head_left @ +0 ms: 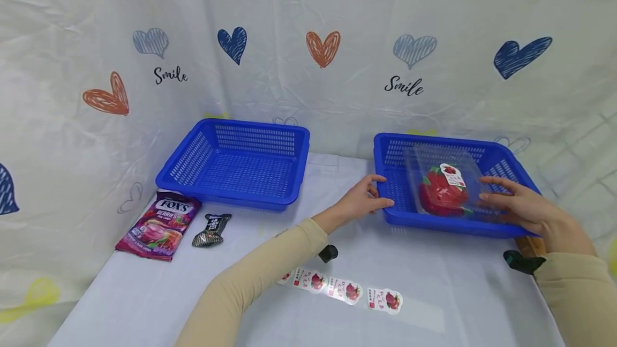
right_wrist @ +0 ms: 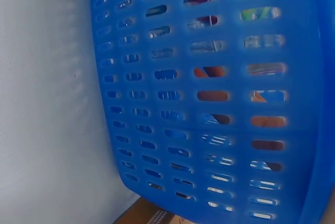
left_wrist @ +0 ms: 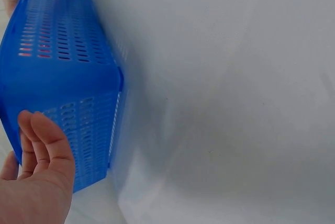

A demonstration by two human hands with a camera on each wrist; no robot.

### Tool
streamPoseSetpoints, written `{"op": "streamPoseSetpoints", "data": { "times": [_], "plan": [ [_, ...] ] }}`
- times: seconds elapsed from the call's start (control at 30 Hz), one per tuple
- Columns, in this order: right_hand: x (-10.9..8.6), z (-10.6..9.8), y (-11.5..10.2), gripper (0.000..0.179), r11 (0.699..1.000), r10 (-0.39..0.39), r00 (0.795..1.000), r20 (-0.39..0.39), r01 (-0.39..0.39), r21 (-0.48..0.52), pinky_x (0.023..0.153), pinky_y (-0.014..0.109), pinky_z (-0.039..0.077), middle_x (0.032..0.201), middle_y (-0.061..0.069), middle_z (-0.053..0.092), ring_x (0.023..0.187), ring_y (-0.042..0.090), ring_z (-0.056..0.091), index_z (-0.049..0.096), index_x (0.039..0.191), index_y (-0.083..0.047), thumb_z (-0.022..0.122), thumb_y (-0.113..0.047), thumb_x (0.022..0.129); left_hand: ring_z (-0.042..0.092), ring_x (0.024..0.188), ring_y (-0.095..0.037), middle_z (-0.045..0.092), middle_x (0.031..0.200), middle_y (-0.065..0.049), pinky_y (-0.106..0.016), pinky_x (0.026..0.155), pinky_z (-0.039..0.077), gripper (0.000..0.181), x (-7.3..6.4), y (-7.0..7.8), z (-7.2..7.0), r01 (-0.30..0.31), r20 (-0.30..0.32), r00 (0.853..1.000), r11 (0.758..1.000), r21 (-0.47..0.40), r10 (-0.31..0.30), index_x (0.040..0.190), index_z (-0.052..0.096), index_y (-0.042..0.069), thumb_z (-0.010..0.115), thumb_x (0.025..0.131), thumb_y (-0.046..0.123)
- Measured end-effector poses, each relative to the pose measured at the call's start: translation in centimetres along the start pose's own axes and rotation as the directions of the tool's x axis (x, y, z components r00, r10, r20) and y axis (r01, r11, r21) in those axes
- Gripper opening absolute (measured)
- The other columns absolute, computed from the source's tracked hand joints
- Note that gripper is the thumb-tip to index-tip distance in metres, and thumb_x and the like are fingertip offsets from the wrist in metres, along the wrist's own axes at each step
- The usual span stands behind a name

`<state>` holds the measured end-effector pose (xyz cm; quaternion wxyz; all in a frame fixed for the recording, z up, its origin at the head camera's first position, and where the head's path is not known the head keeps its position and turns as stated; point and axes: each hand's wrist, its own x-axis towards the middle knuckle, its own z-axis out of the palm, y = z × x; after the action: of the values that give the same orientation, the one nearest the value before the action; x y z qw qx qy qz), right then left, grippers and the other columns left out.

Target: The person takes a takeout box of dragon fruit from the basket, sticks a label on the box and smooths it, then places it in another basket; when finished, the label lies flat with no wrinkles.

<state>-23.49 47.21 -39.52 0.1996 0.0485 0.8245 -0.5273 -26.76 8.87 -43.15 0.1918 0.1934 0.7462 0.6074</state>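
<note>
A clear plastic box (head_left: 414, 175) with red dragon fruit (head_left: 441, 194) inside and a fruit sticker (head_left: 452, 175) on its lid lies in the right blue basket (head_left: 434, 224). My right hand (head_left: 525, 205) reaches over the basket's right part, fingers extended, with the tips at the box's right side. In the right wrist view the perforated basket wall (right_wrist: 172, 109) covers most of that hand. On the basket's left rim, my left hand (head_left: 361, 197) pinches the edge between thumb and fingers; the left wrist view shows its fingers (left_wrist: 52, 140) bent against the outer wall.
A second blue basket (head_left: 241, 200) stands at the left. In front of it lie a purple FOX'S candy bag (head_left: 156, 226) and a small dark packet (head_left: 211, 230). A strip of fruit stickers (head_left: 344, 289) lies near my left forearm. A brown object (head_left: 530, 245) sits beneath my right wrist.
</note>
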Motion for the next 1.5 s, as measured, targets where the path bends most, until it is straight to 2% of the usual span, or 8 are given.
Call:
{"op": "streamPoseSetpoints", "data": {
  "times": [0.33,0.57,0.77,0.9,1.07,1.17,1.3,1.5],
  "plan": [
    [0.5,0.2,-0.2,0.051,1.0,0.005,1.0,-0.006,-0.005,0.002,0.087,0.04,0.054,0.113,-0.012,0.052,0.096,-0.001,0.061,0.031,0.145,-0.031,0.055,-0.033,0.101,0.059,0.075,-0.018,0.055,0.091,-0.002,-0.042,0.075,0.055,0.061,0.2,-0.6,-0.8,-0.01,-0.005,1.0,1.0,0.018,0.01,0.14,0.045,0.018,0.075,0.088,0.025],
    [0.4,-0.1,0.0,0.05,1.0,-0.001,1.0,-0.014,0.001,-0.023,0.086,0.037,0.054,0.121,-0.007,0.046,0.096,-0.004,0.059,0.03,0.145,-0.033,0.054,-0.034,0.101,0.061,0.093,-0.036,0.058,0.096,-0.002,-0.052,0.085,0.052,0.064,0.1,-1.2,-1.8,-0.006,-0.01,1.0,1.0,0.016,0.006,0.142,0.042,0.021,0.075,0.088,0.028],
    [0.2,-0.2,-0.1,0.049,0.999,0.003,1.0,-0.025,-0.004,-0.043,0.088,0.04,0.053,0.14,0.015,0.037,0.097,-0.004,0.056,0.031,0.145,-0.036,0.053,-0.036,0.101,0.063,0.087,-0.029,0.058,0.098,-0.002,-0.045,0.081,0.054,0.062,0.3,-1.1,-2.6,-0.005,-0.027,1.0,0.999,0.035,0.006,0.142,0.042,0.023,0.073,0.089,0.033],
    [0.1,-0.1,-0.3,0.055,0.996,-0.005,0.997,-0.083,-0.003,-0.091,0.09,0.042,0.051,0.148,0.024,0.021,0.113,0.018,0.048,0.031,0.149,-0.029,0.052,-0.043,0.1,0.063,0.092,-0.033,0.059,0.099,-0.003,-0.042,0.08,0.054,0.065,0.5,-0.6,-3.1,-0.006,-0.029,1.0,0.999,0.045,0.007,0.144,0.04,0.022,0.073,0.089,0.034],
    [-0.1,0.7,-1.8,0.071,0.982,-0.053,0.957,-0.284,-0.002,-0.19,0.097,0.052,0.045,0.151,0.031,0.021,0.13,0.049,0.029,0.026,0.152,-0.003,0.048,-0.046,0.101,0.062,0.095,-0.038,0.06,0.096,-0.004,-0.046,0.084,0.054,0.066,0.9,0.6,-4.3,-0.025,-0.055,0.998,0.998,0.066,0.028,0.146,0.039,0.018,0.072,0.09,0.032],
    [-0.2,1.7,-3.3,0.078,0.974,-0.086,0.923,-0.374,-0.002,-0.227,0.103,0.067,0.027,0.154,0.035,0.013,0.135,0.056,0.019,0.02,0.152,0.003,0.046,-0.049,0.1,0.063,0.089,-0.031,0.06,0.095,-0.004,-0.044,0.083,0.054,0.065,1.1,1.6,-5.4,-0.047,-0.093,0.994,0.995,0.093,0.056,0.146,0.039,0.016,0.071,0.091,0.031],
    [-0.5,3.3,-5.4,0.081,0.97,-0.127,0.906,-0.404,0.027,-0.243,0.103,0.072,0.02,0.156,0.033,0.01,0.136,0.059,0.014,0.022,0.153,0.0,0.046,-0.055,0.098,0.064,0.085,-0.021,0.059,0.098,-0.004,-0.041,0.082,0.054,0.063,1.4,2.5,-7.0,-0.062,-0.122,0.99,0.992,0.11,0.075,0.146,0.039,0.017,0.07,0.092,0.029],
    [-0.4,6.5,-9.1,0.078,0.961,-0.189,0.908,-0.373,0.093,-0.262,0.103,0.073,0.019,0.158,0.028,0.012,0.139,0.055,0.015,0.024,0.154,-0.005,0.048,-0.053,0.098,0.063,0.087,-0.02,0.059,0.102,-0.003,-0.039,0.081,0.054,0.061,1.8,3.3,-9.1,-0.064,-0.157,0.983,0.984,0.168,0.091,0.145,0.038,0.017,0.068,0.094,0.031]
  ]
}}
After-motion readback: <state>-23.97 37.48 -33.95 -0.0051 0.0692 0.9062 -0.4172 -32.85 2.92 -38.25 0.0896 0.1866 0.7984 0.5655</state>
